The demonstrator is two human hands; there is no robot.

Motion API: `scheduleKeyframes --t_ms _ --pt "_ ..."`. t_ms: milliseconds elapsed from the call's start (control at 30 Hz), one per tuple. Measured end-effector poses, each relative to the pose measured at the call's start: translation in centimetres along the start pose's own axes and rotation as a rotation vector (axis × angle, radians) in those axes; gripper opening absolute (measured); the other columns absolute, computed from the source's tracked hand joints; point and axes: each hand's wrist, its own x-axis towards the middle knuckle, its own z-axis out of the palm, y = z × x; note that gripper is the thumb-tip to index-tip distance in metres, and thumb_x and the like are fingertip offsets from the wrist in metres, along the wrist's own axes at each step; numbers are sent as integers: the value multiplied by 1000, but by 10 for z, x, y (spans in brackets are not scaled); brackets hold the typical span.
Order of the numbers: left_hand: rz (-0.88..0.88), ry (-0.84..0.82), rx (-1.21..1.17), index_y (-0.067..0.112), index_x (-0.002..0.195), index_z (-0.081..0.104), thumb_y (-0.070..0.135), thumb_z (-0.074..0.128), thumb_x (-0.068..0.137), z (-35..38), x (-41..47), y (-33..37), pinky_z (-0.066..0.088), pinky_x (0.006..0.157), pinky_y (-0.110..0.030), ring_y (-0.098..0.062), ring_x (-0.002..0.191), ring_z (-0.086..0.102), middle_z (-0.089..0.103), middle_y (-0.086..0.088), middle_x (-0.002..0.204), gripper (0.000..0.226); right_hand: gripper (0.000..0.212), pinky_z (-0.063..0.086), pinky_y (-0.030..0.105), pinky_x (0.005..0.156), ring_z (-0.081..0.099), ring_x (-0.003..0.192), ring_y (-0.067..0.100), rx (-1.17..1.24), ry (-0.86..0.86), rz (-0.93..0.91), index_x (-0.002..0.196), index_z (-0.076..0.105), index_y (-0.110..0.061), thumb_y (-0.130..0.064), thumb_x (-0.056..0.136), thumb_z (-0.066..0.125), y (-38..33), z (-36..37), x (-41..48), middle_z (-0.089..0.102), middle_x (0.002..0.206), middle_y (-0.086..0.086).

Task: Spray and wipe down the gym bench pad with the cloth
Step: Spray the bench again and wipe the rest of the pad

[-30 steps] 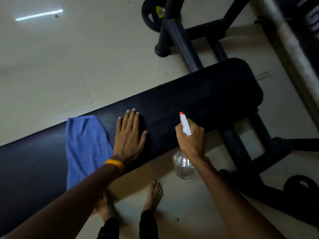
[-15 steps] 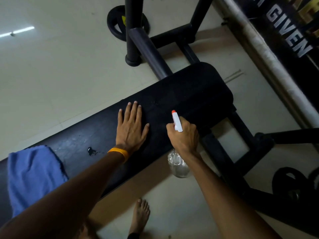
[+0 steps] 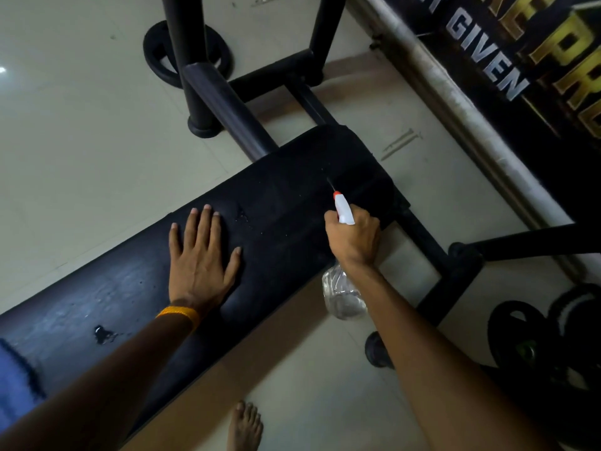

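The black bench pad (image 3: 286,196) runs from lower left to upper right across the view. My left hand (image 3: 201,258), with an orange wristband, lies flat on it, fingers spread. My right hand (image 3: 353,239) grips a clear spray bottle (image 3: 343,296) with a white head and orange nozzle, which points at the pad's right end. Small wet specks show on the pad near the nozzle. The blue cloth (image 3: 16,385) lies on the pad at the far left edge of the view, mostly cut off.
Black bench frame tubes (image 3: 227,109) stand behind the pad, and a weight plate (image 3: 162,56) lies on the floor beyond them. More weight plates (image 3: 527,336) lie at the lower right. A barbell bar (image 3: 455,102) and a lettered banner run along the right. My bare foot (image 3: 244,428) is below.
The view has shifted toward the pad's right end, so the cloth slid to the left edge. Both hands moved right along the pad, the bottle still aimed at it.
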Motion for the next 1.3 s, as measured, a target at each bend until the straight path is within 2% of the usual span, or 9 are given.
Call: scheduleKeyframes --t_ms 67,267,400,567,700,800,900,1033,1300 --pt "0 -7 -2 4 159 25 55 28 101 0 1 1 2 127 -57 -31 158 9 18 -14 169 77 34 32 27 52 50 55 22 -4 -2 1 59 40 -19 -27 86 59 4 -1 -4 51 58 1" --pt "3 -30 6 4 158 26 55 27 101 -3 0 2 4 126 -57 -34 157 11 19 -16 168 77 10 53 38 54 59 58 24 -17 -35 -130 79 57 -16 -23 86 59 9 0 -45 62 65 4" --pt "2 -82 -15 5 160 24 57 23 101 -12 1 2 4 127 -57 -33 158 10 16 -15 169 79 12 46 34 52 57 58 29 -40 -8 -231 84 60 -13 -24 88 56 -12 -3 -82 63 67 7" --pt "-12 -108 -104 7 159 28 61 16 99 -38 -26 -23 4 127 -54 -32 158 12 18 -15 169 81 18 30 26 51 59 53 34 -8 36 -536 79 61 -14 -29 81 50 -58 10 -150 62 62 6" --pt "-85 -104 -133 5 158 29 59 14 99 -68 -74 -75 7 128 -54 -31 157 14 21 -15 168 81 21 39 27 52 62 56 33 81 40 -612 81 64 -13 -28 82 50 -103 16 -193 66 65 6" --pt "-164 -100 -120 5 157 32 58 15 99 -88 -122 -129 10 127 -53 -32 157 16 23 -15 168 81 14 50 36 52 63 59 33 151 -9 -656 83 65 -13 -24 83 56 -144 25 -232 68 68 8" --pt "-285 -75 -122 2 152 39 56 20 99 -103 -170 -180 15 125 -54 -36 154 23 29 -17 165 78 13 51 40 53 62 59 33 211 -53 -718 84 65 -11 -22 85 57 -184 37 -273 66 67 8" --pt "-437 -87 -121 6 158 30 59 12 96 -121 -231 -237 8 127 -51 -34 156 16 22 -16 168 84 11 49 40 52 60 59 34 333 -102 -782 86 64 -10 -19 88 59 -230 64 -335 65 67 9" --pt "-686 -6 -108 4 156 33 57 13 97 -130 -341 -317 12 127 -54 -33 156 18 27 -16 166 82 7 51 44 57 59 64 30 455 -278 -875 90 65 -7 -10 86 60 -281 118 -450 64 74 6"
